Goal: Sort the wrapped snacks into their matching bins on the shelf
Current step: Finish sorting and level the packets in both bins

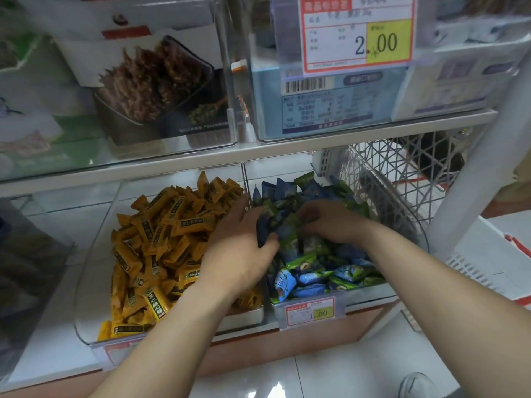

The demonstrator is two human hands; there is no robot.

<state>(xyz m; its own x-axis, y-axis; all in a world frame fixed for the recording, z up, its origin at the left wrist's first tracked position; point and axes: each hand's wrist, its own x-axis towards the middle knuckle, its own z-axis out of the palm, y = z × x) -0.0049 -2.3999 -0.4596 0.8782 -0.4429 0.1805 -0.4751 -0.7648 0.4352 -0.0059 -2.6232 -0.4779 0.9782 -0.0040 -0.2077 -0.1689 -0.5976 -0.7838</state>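
Two clear bins stand side by side on the lower shelf. The left bin (94, 282) is piled with yellow wrapped snacks (161, 254). The right bin (373, 295) holds blue and green wrapped snacks (324, 271). My left hand (238, 248) reaches across the divider and grips a bunch of dark blue and green snacks (273, 225) over the right bin. My right hand (330, 222) lies on the pile just beside it, fingers curled into the same wrappers. What the right fingers hold is hidden.
A white lattice basket (402, 179) sits right of the blue bin. Above, the upper shelf (258, 152) carries clear boxes and a 2.00 price tag (359, 33). A 1.00 tag (310, 311) hangs on the right bin. A shoe (416, 386) shows on the tiled floor.
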